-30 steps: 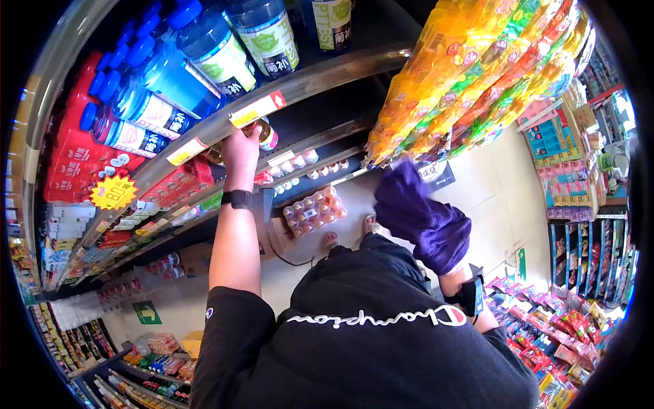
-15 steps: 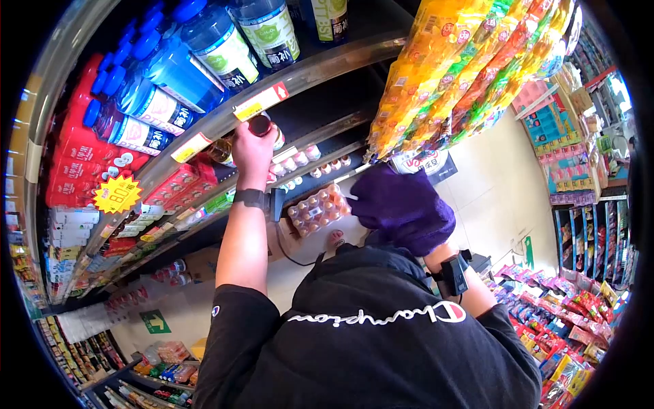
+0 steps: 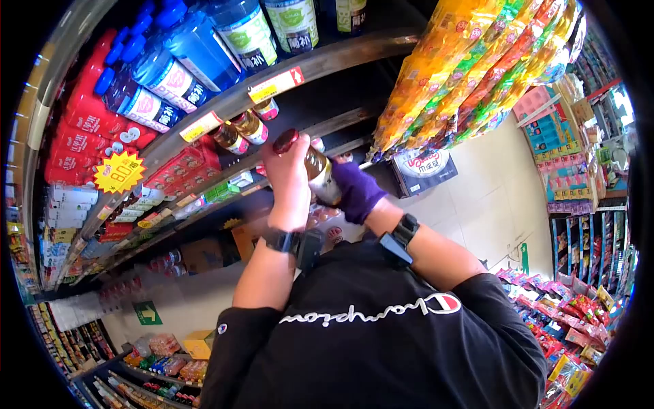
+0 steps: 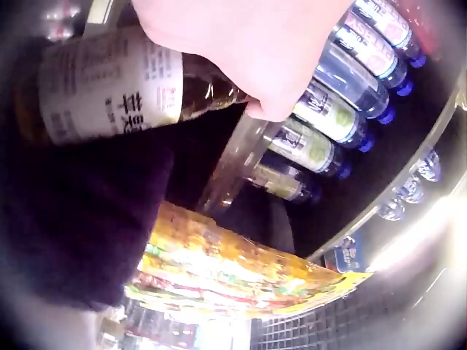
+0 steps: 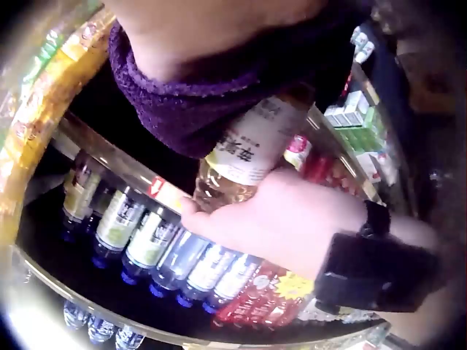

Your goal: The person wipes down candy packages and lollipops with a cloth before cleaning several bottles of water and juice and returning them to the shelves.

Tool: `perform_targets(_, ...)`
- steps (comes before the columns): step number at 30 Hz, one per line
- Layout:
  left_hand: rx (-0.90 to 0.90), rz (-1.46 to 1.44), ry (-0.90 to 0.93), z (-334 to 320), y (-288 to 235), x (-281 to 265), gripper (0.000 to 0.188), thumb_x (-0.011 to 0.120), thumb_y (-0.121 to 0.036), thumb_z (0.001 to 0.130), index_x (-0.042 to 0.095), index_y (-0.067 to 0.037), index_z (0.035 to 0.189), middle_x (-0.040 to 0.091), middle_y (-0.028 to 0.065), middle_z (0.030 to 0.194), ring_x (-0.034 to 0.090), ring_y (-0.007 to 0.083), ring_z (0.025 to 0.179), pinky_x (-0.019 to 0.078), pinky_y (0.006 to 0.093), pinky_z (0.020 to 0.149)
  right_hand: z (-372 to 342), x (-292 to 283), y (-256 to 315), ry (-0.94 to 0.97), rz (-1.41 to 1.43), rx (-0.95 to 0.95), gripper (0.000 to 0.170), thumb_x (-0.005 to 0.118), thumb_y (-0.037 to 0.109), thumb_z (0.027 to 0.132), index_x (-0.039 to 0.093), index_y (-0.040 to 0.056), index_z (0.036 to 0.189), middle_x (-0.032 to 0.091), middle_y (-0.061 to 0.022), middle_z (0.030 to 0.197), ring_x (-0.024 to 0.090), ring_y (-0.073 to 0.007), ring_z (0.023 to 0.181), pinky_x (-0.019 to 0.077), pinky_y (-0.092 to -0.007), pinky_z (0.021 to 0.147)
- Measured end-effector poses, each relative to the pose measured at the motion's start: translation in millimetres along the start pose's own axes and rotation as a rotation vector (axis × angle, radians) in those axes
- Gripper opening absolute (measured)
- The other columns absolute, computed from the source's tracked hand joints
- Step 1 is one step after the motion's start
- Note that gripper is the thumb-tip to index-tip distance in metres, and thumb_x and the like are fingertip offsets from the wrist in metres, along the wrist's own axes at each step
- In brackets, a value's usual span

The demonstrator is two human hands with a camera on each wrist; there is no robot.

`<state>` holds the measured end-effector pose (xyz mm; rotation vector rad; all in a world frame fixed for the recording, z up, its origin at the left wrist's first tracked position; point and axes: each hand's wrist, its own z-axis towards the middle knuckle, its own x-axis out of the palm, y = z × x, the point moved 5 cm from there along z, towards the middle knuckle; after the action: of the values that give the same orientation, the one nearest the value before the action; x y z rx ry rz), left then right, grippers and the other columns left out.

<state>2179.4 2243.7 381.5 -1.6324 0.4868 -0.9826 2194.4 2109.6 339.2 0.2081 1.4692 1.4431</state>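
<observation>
My left hand (image 3: 289,176) grips a bottle of amber drink (image 3: 321,174) around its upper part, below the dark red cap (image 3: 286,140). The bottle is tilted, its base pointing toward my right side, and a pale label (image 4: 113,84) wraps its body. A purple cloth (image 3: 357,191) covers my right hand (image 3: 383,215) and lies against the bottle's lower part. Its fingers are hidden beneath the cloth. In the right wrist view the cloth (image 5: 182,117) overlaps the label, and the left hand (image 5: 270,211) curls around the bottle's narrower end.
Similar amber bottles (image 3: 251,128) stand on the shelf just beyond my left hand. Large blue-capped bottles (image 3: 242,31) fill the shelf above. Yellow and red snack packs (image 3: 463,68) hang at the right. A boxed carton (image 3: 426,170) sits on the floor.
My left hand has drawn the bottle off the shelf and toward my body. My right hand, with the purple cloth, has come up and inward to the bottle.
</observation>
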Motion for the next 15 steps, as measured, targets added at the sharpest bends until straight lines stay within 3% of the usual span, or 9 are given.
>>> perform_targets(1, -0.036, -0.097, 0.097, -5, -6, 4, 0.035, 0.073, -0.011, 0.087, 0.050, 0.000, 0.112, 0.060, 0.0073, 0.101, 0.063, 0.0159, 0.096, 0.0504, 0.0303, 0.084, -4, 5, 9, 0.117, -0.048, 0.059, 0.085, 0.088, 0.016, 0.052, 0.054, 0.0029, 0.129, 0.059, -0.0212, 0.119, 0.055, -0.0400, 0.114, 0.0425, -0.0423, 0.100)
perform_targets(2, -0.083, -0.142, 0.159, -8, -7, 2, 0.036, 0.072, -0.012, 0.088, 0.050, -0.001, 0.114, 0.061, 0.0084, 0.105, 0.064, 0.0168, 0.099, 0.0503, 0.0314, 0.087, -9, -11, 31, -0.083, -0.139, -0.060, 0.054, 0.076, 0.020, 0.069, 0.062, 0.0024, 0.118, 0.066, -0.0229, 0.107, 0.062, -0.0416, 0.105, 0.0470, -0.0441, 0.094)
perform_targets(3, -0.136, -0.184, 0.216, -10, -6, -4, 0.036, 0.071, -0.013, 0.089, 0.050, -0.002, 0.116, 0.062, 0.0095, 0.108, 0.064, 0.0177, 0.101, 0.0502, 0.0325, 0.089, -4, -11, 37, 0.097, -0.158, 0.077, 0.049, 0.074, 0.017, 0.070, 0.062, 0.0024, 0.116, 0.066, -0.0218, 0.107, 0.063, -0.0378, 0.107, 0.0472, -0.0415, 0.094)
perform_targets(5, -0.274, -0.316, 0.392, -18, 5, -9, 0.046, 0.067, -0.032, 0.095, 0.051, -0.004, 0.127, 0.063, 0.0109, 0.117, 0.061, 0.0191, 0.108, 0.0473, 0.0360, 0.097, -3, -7, 42, 0.122, 0.164, 0.112, 0.045, 0.073, 0.020, 0.074, 0.062, 0.0017, 0.113, 0.067, -0.0204, 0.103, 0.063, -0.0356, 0.106, 0.0476, -0.0389, 0.092)
perform_targets(9, -0.162, -0.275, 0.620, -16, -6, -16, 0.060, 0.054, -0.053, 0.097, 0.050, -0.003, 0.130, 0.064, 0.0162, 0.121, 0.060, 0.0252, 0.116, 0.0465, 0.0386, 0.100, 16, 1, 50, 0.112, 0.102, 0.086, 0.054, 0.079, 0.023, 0.070, 0.060, 0.0003, 0.116, 0.066, -0.0196, 0.105, 0.063, -0.0333, 0.107, 0.0480, -0.0372, 0.091)
perform_targets(11, -0.226, -0.374, 0.537, -21, -1, -18, 0.058, 0.055, -0.051, 0.097, 0.051, -0.003, 0.128, 0.064, 0.0164, 0.120, 0.062, 0.0257, 0.114, 0.0491, 0.0376, 0.097, 15, 5, 47, -0.081, 0.491, 0.096, 0.060, 0.083, 0.030, 0.060, 0.062, 0.0036, 0.110, 0.068, -0.0159, 0.096, 0.066, -0.0398, 0.086, 0.0521, -0.0412, 0.076)
perform_targets(12, -0.221, -0.377, 0.532, -24, 0, -16, 0.058, 0.055, -0.051, 0.097, 0.051, -0.003, 0.128, 0.064, 0.0164, 0.120, 0.062, 0.0257, 0.114, 0.0491, 0.0376, 0.097, 5, 3, 51, -0.235, -0.172, -0.109, 0.065, 0.082, 0.026, 0.062, 0.058, 0.0018, 0.118, 0.066, -0.0174, 0.102, 0.065, -0.0402, 0.091, 0.0516, -0.0430, 0.079)
perform_targets(15, -0.314, -0.422, 0.388, -25, 6, -19, 0.055, 0.056, -0.051, 0.097, 0.051, -0.004, 0.126, 0.065, 0.0149, 0.116, 0.064, 0.0247, 0.110, 0.0524, 0.0357, 0.091, -5, 10, 46, -0.226, -0.099, -0.097, 0.072, 0.082, 0.022, 0.063, 0.053, 0.0005, 0.126, 0.063, -0.0187, 0.110, 0.062, -0.0407, 0.097, 0.0503, -0.0435, 0.086)
